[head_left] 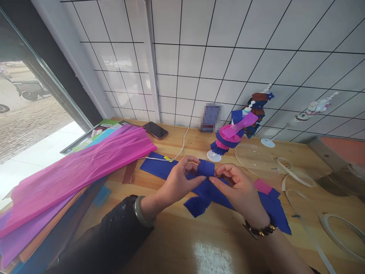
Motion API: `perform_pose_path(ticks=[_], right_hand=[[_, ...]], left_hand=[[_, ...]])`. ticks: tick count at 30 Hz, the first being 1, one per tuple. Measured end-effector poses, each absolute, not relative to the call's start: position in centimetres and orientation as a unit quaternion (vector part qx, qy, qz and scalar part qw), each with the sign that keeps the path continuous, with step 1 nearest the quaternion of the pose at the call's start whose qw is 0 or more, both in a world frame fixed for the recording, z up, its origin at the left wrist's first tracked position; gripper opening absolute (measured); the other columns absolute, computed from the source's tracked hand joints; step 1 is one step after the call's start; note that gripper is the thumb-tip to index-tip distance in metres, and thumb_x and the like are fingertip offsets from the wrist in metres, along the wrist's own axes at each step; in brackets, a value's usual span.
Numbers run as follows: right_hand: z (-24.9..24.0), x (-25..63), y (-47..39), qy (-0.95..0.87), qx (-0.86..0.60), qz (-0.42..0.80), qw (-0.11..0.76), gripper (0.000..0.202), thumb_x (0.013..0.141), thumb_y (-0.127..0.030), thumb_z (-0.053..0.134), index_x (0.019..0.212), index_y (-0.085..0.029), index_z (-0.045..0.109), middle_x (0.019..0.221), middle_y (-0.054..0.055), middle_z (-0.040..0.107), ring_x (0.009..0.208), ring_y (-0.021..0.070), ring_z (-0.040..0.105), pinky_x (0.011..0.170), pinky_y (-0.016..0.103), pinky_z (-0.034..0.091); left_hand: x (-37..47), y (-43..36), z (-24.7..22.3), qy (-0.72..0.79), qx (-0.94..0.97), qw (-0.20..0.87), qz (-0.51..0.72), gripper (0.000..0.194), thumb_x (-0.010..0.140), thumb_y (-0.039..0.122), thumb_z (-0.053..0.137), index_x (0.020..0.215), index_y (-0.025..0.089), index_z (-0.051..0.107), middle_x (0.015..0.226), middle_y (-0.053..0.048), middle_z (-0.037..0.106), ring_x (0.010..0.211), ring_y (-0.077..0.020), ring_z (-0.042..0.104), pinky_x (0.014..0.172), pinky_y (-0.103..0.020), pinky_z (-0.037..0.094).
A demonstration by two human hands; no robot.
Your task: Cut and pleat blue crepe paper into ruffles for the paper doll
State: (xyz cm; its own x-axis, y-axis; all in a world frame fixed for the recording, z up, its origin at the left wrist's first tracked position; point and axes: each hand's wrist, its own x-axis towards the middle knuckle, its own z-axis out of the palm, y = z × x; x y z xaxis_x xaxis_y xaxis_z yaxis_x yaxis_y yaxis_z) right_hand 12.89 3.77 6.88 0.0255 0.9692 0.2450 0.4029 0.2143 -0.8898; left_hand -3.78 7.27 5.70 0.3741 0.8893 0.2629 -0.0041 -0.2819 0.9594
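Between my two hands is a small folded piece of dark blue crepe paper [205, 168], held up over the table. My left hand [184, 176] pinches its left edge between thumb and fingers. On the other side, my right hand [232, 182] grips the lower right edge the same way. Beneath them a long dark blue paper strip [156, 164] lies across the wood. A pleated blue paper piece [196, 205] sits just below my hands. Beside my right hand lies a small pink paper piece [262, 186].
Large pink crepe sheets [85, 163] cover the left side. A phone [155, 130] and white cable [184, 142] lie behind. Paper-dressed figures [229, 131] stand on white bases near the tiled wall [194, 57]. A clear plastic disc [253, 161] and white tape coils [342, 228] lie right.
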Motion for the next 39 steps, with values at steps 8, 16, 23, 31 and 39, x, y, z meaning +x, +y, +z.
perform_pose_path(ticks=[8, 16, 23, 31, 39], right_hand=[[6.71, 12.94, 3.89, -0.62, -0.547, 0.296, 0.479, 0.019, 0.07, -0.03, 0.061, 0.073, -0.022, 0.044, 0.073, 0.001, 0.057, 0.069, 0.0136, 0.056, 0.063, 0.026, 0.048], [6.39, 13.26, 3.75, -0.666, -0.528, 0.264, 0.455, 0.01, 0.076, -0.027, 0.057, 0.068, -0.022, 0.061, 0.084, 0.003, 0.064, 0.078, 0.0163, 0.059, 0.07, 0.03, 0.048], [6.35, 13.44, 3.86, -0.696, -0.529, 0.206, 0.439, 0.015, 0.075, -0.026, 0.058, 0.088, -0.025, 0.065, 0.092, 0.003, 0.066, 0.088, 0.0183, 0.06, 0.078, 0.033, 0.049], [6.79, 13.12, 3.7, -0.74, -0.5, 0.132, 0.43, 0.018, 0.078, -0.019, 0.056, 0.094, -0.025, 0.064, 0.086, 0.002, 0.063, 0.08, 0.0153, 0.059, 0.071, 0.03, 0.049], [6.61, 13.32, 3.87, -0.767, -0.478, 0.079, 0.421, 0.017, 0.079, -0.017, 0.054, 0.091, -0.025, 0.063, 0.084, 0.002, 0.062, 0.078, 0.0149, 0.058, 0.068, 0.03, 0.048]], left_hand=[[-3.72, 7.44, 5.64, 0.352, 0.635, 0.497, 0.476, 0.035, 0.065, 0.023, 0.067, 0.091, 0.018, 0.044, 0.067, 0.003, 0.05, 0.064, -0.0084, 0.051, 0.065, -0.022, 0.042], [-3.72, 7.4, 5.41, 0.367, 0.651, 0.438, 0.5, 0.024, 0.065, 0.025, 0.067, 0.065, 0.016, 0.045, 0.066, 0.002, 0.05, 0.065, -0.0091, 0.049, 0.064, -0.022, 0.042], [-3.99, 7.54, 5.63, 0.323, 0.728, 0.381, 0.47, 0.009, 0.073, 0.023, 0.06, 0.078, 0.018, 0.064, 0.074, -0.002, 0.062, 0.071, -0.0124, 0.058, 0.069, -0.025, 0.045], [-4.1, 7.79, 5.23, 0.314, 0.76, 0.305, 0.481, 0.013, 0.074, 0.022, 0.059, 0.084, 0.019, 0.067, 0.074, -0.004, 0.063, 0.071, -0.0136, 0.058, 0.069, -0.027, 0.047], [-4.09, 7.84, 5.42, 0.316, 0.762, 0.293, 0.483, 0.01, 0.073, 0.021, 0.06, 0.079, 0.018, 0.067, 0.073, -0.004, 0.064, 0.071, -0.0138, 0.058, 0.07, -0.028, 0.047]])
